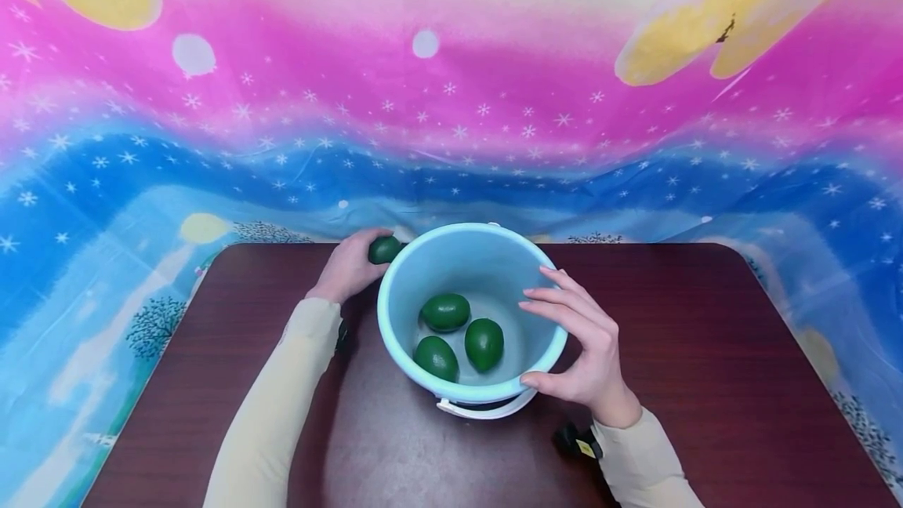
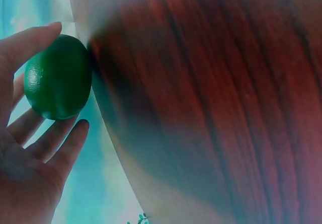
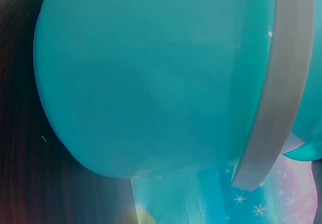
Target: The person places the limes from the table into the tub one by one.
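My left hand (image 1: 350, 263) pinches a glossy green avocado (image 1: 384, 249) between thumb and fingers, just left of the bucket's far rim. In the left wrist view this avocado (image 2: 59, 78) is close to the table's edge, with the thumb over one side and fingertips beneath. A light blue bucket (image 1: 390, 332) stands upright on the table, and three more green avocados (image 1: 447, 312) lie on its bottom. On the bucket's right side, my right hand (image 1: 589, 343) holds the rim, fingers over it and thumb at the front. The bucket's wall (image 3: 151, 83) fills most of the right wrist view.
The white bucket handle (image 1: 490, 412) hangs down at the front. Dark brown wood makes up the tabletop (image 1: 705, 367). A colourful snowflake-printed cloth (image 1: 458, 116) hangs behind the table and along its sides.
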Available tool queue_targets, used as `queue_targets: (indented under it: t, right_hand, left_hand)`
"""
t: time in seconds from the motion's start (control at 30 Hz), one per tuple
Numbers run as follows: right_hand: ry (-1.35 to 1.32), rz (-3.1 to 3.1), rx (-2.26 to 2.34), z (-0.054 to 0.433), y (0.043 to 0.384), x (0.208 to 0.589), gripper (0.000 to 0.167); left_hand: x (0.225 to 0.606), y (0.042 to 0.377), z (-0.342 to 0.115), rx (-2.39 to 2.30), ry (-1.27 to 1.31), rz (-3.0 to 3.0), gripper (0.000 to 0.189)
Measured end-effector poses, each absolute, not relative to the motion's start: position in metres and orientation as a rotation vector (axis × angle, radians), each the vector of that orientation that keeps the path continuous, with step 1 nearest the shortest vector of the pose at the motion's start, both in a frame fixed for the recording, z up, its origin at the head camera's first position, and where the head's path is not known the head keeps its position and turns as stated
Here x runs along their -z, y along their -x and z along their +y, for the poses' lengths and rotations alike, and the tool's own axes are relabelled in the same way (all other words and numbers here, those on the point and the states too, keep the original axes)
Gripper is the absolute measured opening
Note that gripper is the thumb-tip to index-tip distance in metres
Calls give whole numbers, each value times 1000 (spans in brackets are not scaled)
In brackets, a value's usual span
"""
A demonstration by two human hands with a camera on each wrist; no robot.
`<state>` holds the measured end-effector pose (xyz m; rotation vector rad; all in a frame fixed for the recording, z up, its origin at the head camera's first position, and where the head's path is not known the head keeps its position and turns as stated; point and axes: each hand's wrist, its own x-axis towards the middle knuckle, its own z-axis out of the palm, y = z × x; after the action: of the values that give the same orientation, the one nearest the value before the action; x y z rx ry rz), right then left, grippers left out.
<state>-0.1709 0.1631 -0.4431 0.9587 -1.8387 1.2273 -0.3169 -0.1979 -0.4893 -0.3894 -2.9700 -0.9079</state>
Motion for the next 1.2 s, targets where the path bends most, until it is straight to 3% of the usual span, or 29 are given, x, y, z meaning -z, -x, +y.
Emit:
queue_targets:
  t: [1.2]
  right_hand:
    - [-966,-1840,-1234,163,171,443,73]
  left_hand:
    - [496,313,-194,1018,345,-2936,61]
